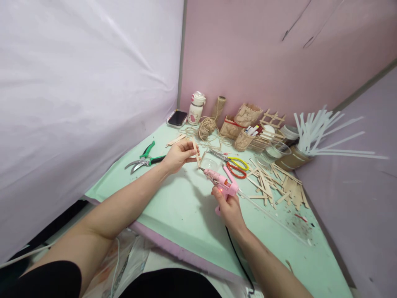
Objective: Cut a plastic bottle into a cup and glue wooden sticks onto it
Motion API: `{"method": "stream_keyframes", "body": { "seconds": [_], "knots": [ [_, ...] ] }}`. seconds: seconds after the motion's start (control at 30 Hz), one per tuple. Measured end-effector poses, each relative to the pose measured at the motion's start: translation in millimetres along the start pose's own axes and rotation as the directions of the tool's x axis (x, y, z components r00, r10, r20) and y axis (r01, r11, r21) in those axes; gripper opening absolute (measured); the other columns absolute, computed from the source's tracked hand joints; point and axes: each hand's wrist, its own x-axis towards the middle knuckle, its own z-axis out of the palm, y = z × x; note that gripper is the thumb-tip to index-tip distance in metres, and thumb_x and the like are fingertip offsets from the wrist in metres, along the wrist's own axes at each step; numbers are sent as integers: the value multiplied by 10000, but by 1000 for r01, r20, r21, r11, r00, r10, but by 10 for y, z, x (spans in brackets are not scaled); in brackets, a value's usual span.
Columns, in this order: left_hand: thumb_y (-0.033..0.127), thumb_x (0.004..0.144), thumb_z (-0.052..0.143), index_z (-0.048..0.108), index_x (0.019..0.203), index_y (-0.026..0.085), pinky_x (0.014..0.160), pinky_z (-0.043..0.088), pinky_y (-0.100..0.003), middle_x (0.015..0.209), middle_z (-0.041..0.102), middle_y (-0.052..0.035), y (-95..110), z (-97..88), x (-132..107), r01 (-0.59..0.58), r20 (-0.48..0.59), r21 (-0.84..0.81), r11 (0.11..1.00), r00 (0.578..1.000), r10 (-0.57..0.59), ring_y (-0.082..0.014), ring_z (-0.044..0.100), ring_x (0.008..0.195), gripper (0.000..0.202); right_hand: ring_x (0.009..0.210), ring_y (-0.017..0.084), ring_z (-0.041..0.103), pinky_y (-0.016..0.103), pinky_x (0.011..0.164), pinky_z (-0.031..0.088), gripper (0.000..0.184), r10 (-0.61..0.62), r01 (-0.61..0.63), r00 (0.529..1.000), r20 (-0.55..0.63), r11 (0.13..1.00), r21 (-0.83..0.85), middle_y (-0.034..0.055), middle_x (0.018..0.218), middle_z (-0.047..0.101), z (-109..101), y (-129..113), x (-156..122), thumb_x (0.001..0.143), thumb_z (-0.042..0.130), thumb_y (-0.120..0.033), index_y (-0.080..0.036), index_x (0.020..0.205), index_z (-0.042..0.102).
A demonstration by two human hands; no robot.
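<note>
Between the fingers of my left hand [180,156] is a wooden craft stick [196,150], held nearly upright. My right hand [228,209] is wrapped round the handle of a pink hot glue gun [221,181]. The gun's nozzle is at the lower end of the craft stick; whether they touch I cannot tell. A long clear glue stick [273,215] sticks out of the gun's back, and a small orange light glows on its side. Just behind the nozzle stands a small clear dish [212,162]. Green-handled pruning shears [144,159] lie left of my left hand.
Scissors with yellow and red handles [237,165] lie beyond the gun. Loose craft sticks [266,182] are scattered at right, near a container of white glue sticks [313,136]. Along the back are a phone [178,118], a bottle [196,108] and twine [207,127]. A black cord [237,252] hangs over the table's front edge.
</note>
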Motion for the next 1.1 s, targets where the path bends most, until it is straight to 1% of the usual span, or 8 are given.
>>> {"method": "stream_keyframes", "body": {
  "seconds": [0.1,0.27,0.5,0.6,0.67,0.83,0.93,1.1],
  "knots": [
    [271,614,802,635,795,135,744,567,-372,771,603,5,5,-14,7,-13,3,-2,1000,1000,13,-123,613,721,281,410,87,363,216,359,364,482,46,-48,997,58,998,35,-56,551,379,-1,-10,2,826,529,-590,-160,1010,648],
    [276,617,803,631,791,133,795,559,-420,780,602,5,25,-44,17,-47,-30,-12,999,998,46,-122,610,736,283,420,86,358,214,366,368,441,69,-70,996,54,997,29,-55,540,367,-2,21,8,817,538,-583,-164,900,648],
    [284,611,805,628,790,131,792,564,-414,778,603,9,32,-31,12,-49,-25,10,999,998,49,-117,608,731,294,444,90,376,208,380,381,376,72,-73,997,39,997,36,-49,541,376,2,113,0,824,550,-540,-171,834,618],
    [285,604,806,631,806,134,763,569,-390,779,608,7,22,-22,12,-31,-12,17,999,999,31,-124,622,725,307,438,89,374,206,373,364,379,81,-82,996,39,996,26,-47,531,371,2,125,5,819,552,-546,-174,755,591],
    [283,607,803,631,809,135,750,571,-377,777,609,8,15,-19,10,-27,1,21,999,1000,27,-125,627,720,304,432,88,369,206,372,357,388,84,-85,996,42,996,19,-52,520,361,1,121,11,819,549,-557,-178,743,579],
    [290,602,804,622,792,130,754,572,-366,767,614,5,17,-4,-4,-18,20,30,999,1000,18,-117,619,715,308,424,86,354,213,380,357,416,80,-81,995,64,997,18,-62,515,341,2,98,11,823,534,-587,-177,786,592],
    [289,602,803,620,783,129,748,569,-357,759,619,4,25,12,-14,-1,30,37,999,1000,0,-118,619,709,303,426,86,353,216,384,359,427,76,-78,995,64,997,21,-65,521,338,5,97,6,828,532,-586,-169,863,620],
    [289,610,798,630,791,130,769,560,-386,772,629,-2,7,18,-10,7,40,41,999,999,-9,-127,631,712,294,430,83,350,213,393,362,442,66,-69,995,74,997,35,-69,530,342,2,108,6,841,530,-568,-165,986,637]
  ]
}}
